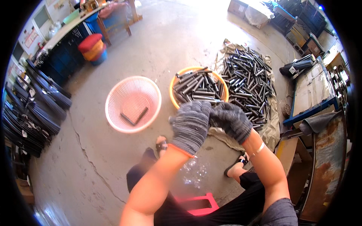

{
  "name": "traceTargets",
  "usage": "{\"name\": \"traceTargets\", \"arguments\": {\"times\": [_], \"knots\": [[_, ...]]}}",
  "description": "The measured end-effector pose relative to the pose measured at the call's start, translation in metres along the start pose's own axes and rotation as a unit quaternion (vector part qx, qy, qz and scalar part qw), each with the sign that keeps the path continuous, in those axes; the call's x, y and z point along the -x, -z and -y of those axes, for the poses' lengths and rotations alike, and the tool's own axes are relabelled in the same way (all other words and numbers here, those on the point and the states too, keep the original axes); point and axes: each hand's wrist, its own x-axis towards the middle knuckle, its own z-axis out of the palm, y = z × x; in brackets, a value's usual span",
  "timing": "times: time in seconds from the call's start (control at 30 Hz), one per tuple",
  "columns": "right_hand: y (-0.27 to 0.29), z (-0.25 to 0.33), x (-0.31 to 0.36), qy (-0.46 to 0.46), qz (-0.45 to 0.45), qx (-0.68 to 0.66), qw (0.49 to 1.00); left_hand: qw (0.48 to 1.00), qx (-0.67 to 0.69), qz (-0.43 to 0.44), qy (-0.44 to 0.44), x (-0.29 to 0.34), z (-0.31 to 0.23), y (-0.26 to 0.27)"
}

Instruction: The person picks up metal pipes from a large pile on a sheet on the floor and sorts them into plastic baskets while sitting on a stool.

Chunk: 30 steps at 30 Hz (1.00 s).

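My left hand (191, 127) and my right hand (233, 121), both in grey striped knit gloves, meet in front of me with fingers curled inward. Whatever they hold, if anything, is hidden behind the gloves. Just beyond them stands an orange basket (172, 94) filled with short black tubes (197, 86). A pink plastic basket (109, 98) is to the left, with two black tubes (141, 116) lying inside, their ends close together. On the right, a large heap of similar black tubes (247, 77) is spread over a tan cloth sheet (274, 124).
A red plastic stool (212, 205) is below me, with clear plastic wrap (194, 173) on the floor. Bundles of long black rods (36, 107) line the left side. Stacked coloured tubs (92, 49) sit by a workbench. A blue-framed cart (315, 88) and rusty metal panel (328, 150) stand right.
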Motion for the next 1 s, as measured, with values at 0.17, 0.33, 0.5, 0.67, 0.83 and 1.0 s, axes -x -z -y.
{"name": "traceTargets", "arguments": {"times": [0.17,0.33,0.5,0.67,0.83,1.0], "knots": [[0.013,0.014,0.061,0.007,-0.021,0.093,0.995,0.992,-0.042,0.114,-0.031,0.009,-0.040,0.005],[0.036,-0.012,0.088,0.004,-0.030,0.183,0.983,0.987,-0.001,0.110,-0.115,0.025,-0.053,-0.005],[0.044,-0.018,0.096,0.013,-0.014,0.118,0.993,0.992,0.071,0.008,-0.105,0.030,-0.060,-0.009],[0.041,-0.022,0.100,-0.005,0.018,0.031,0.999,0.983,0.048,0.093,-0.149,0.028,-0.060,-0.016],[0.037,-0.004,0.099,-0.038,0.065,-0.024,0.997,0.989,0.072,0.050,-0.117,0.021,-0.056,-0.007],[0.033,-0.014,0.092,-0.052,0.005,-0.026,0.998,0.988,0.084,0.073,-0.108,0.024,-0.062,-0.004]]}}
